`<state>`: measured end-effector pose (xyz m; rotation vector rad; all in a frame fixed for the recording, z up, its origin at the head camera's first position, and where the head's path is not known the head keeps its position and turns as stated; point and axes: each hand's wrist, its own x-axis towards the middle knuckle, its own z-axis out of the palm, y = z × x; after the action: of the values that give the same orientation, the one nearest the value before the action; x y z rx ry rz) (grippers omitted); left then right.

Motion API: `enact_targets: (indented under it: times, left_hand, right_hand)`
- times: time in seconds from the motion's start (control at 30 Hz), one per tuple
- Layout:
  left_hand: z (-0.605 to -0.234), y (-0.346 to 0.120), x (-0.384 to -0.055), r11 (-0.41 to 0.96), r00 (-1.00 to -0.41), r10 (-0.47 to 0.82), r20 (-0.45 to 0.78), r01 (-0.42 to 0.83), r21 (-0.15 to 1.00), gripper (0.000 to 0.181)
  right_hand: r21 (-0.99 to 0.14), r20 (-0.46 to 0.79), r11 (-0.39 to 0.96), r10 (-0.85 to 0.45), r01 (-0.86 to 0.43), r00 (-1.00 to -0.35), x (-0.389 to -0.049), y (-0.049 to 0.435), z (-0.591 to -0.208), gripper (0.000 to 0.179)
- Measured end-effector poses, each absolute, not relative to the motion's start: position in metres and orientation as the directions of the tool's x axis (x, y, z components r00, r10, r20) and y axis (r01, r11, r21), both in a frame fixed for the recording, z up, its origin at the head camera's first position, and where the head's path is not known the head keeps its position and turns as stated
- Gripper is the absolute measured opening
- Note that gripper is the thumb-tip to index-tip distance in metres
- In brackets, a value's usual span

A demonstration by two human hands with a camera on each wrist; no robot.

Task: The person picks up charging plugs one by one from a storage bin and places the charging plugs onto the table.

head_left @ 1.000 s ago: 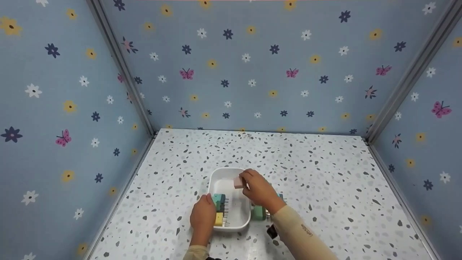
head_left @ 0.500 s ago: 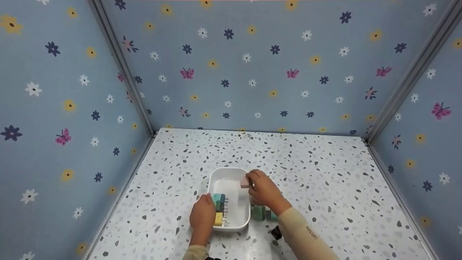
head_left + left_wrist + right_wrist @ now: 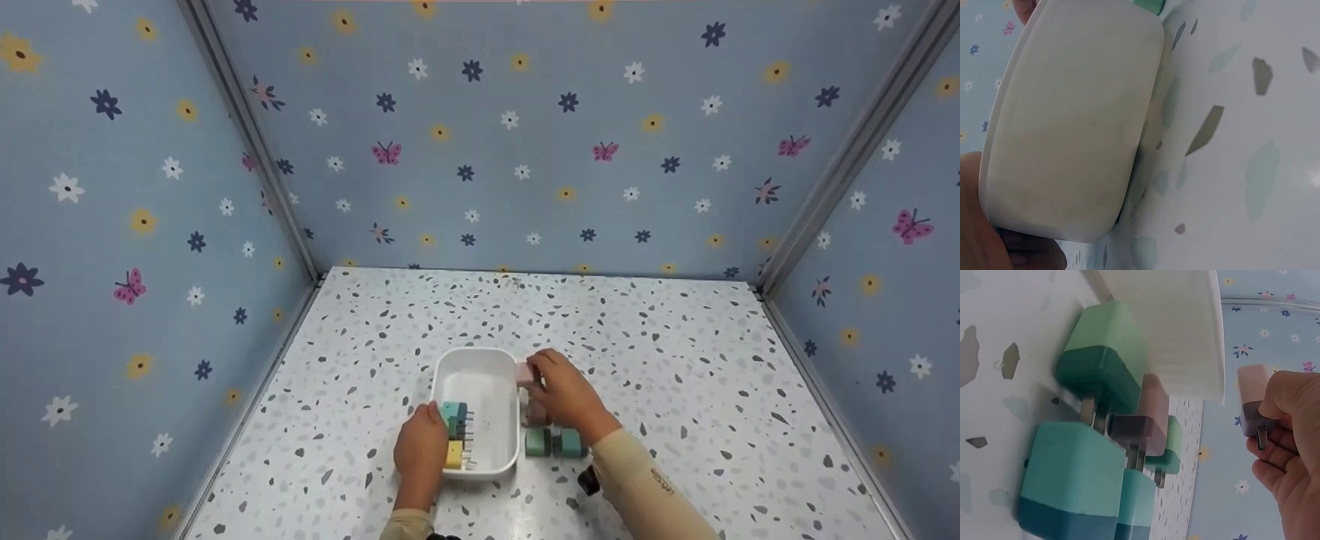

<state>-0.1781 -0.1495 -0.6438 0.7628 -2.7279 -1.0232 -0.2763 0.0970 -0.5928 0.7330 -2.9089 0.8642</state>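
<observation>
Pink plug [image 3: 526, 374] is held up beside the right rim of the tray [image 3: 493, 397], near a second pink plug [image 3: 538, 411] on the counter [image 3: 675, 375]. It is pinched by the right hand [image 3: 564, 394], whose fingers [image 3: 1271, 473] are closed about its darker end, with the prongs turned away from the tray. Since only one end is gripped, the body could be twisted or dropped if the pinch is loosened; the rim could then be struck, or the plugs below scattered. If the hand is carried low, the second pink plug, the green plug [image 3: 537, 442] or the teal plug [image 3: 574, 442] could be knocked (whether their prongs are caught on one another cannot be told). The tray's left wall is clasped by the left hand [image 3: 421, 446], its fingers partly hidden. If that side is pressed too hard, the tray could be tilted or dragged, and the yellow plug [image 3: 454, 454] inside could be shifted.
</observation>
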Motion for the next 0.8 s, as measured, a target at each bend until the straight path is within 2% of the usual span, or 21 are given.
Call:
enact_targets:
  times: [0.4, 0.63, 0.8]
  left_hand:
    - [-0.643, -0.149, -0.177, 0.629, -0.86, -0.505, -0.069, -0.422, 0.653, 0.043]
    - [-0.644, -0.149, -0.177, 0.635, -0.856, -0.517, -0.034, -0.409, 0.656, 0.042]
    - [-0.644, -0.149, -0.177, 0.635, -0.857, -0.514, -0.037, -0.409, 0.655, 0.043]
  right_hand:
    - [-0.51, 0.166, 0.736, -0.424, -0.446, -0.89, -0.28, 0.11, -0.599, 0.046]
    - [-0.438, 0.226, 0.746, -0.449, -0.502, -0.865, -0.281, 0.12, -0.604, 0.035]
    - [-0.453, 0.227, 0.747, -0.43, -0.486, -0.874, -0.282, 0.127, -0.606, 0.035]
